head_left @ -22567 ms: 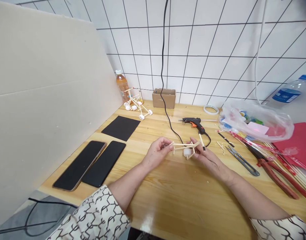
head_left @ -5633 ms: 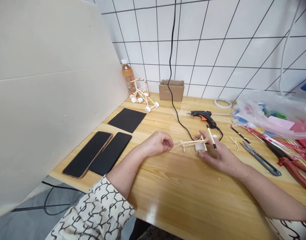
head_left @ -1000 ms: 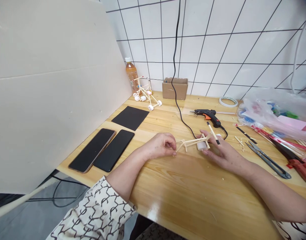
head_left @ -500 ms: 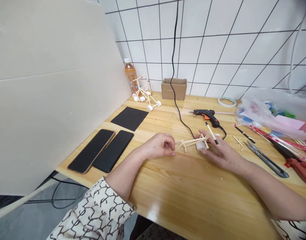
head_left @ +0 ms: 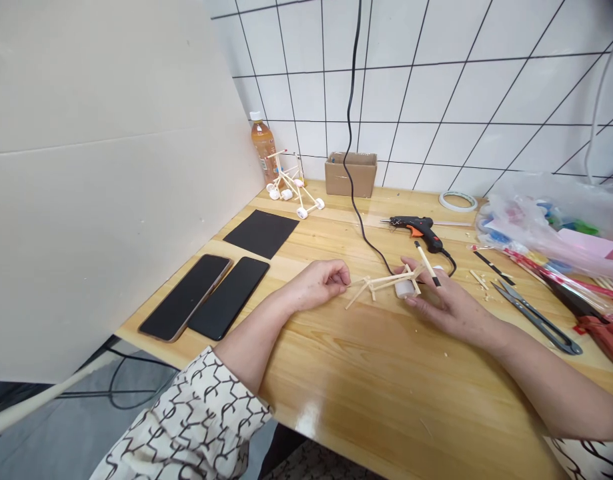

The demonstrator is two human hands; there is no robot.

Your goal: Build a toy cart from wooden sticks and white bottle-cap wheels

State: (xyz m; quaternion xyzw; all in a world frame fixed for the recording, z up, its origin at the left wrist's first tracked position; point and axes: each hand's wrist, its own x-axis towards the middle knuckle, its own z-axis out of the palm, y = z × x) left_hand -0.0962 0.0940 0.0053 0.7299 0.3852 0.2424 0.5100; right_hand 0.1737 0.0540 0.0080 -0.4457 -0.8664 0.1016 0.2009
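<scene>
A small frame of thin wooden sticks stretches between my hands just over the table. My left hand is closed in a pinch at the tip of one of its left-end sticks; a second stick slants free below. At the other end my right hand grips the frame between thumb and fingers. A white cylinder sits by that end, close to the right fingers. One thicker stick with black ends stands up at a slant there. Part of the frame's right end is hidden by my fingers.
A hot glue gun lies behind my right hand, its black cord near. Thread snips and red-handled scissors lie right. Two phones and a black sheet lie left. A wheeled stick model, bottle and cardboard box stand behind.
My left fingers have shifted slightly up along the frame's left end, and the lower slanting stick now shows clear of them. My right hand keeps its hold. The view has tilted a little.
</scene>
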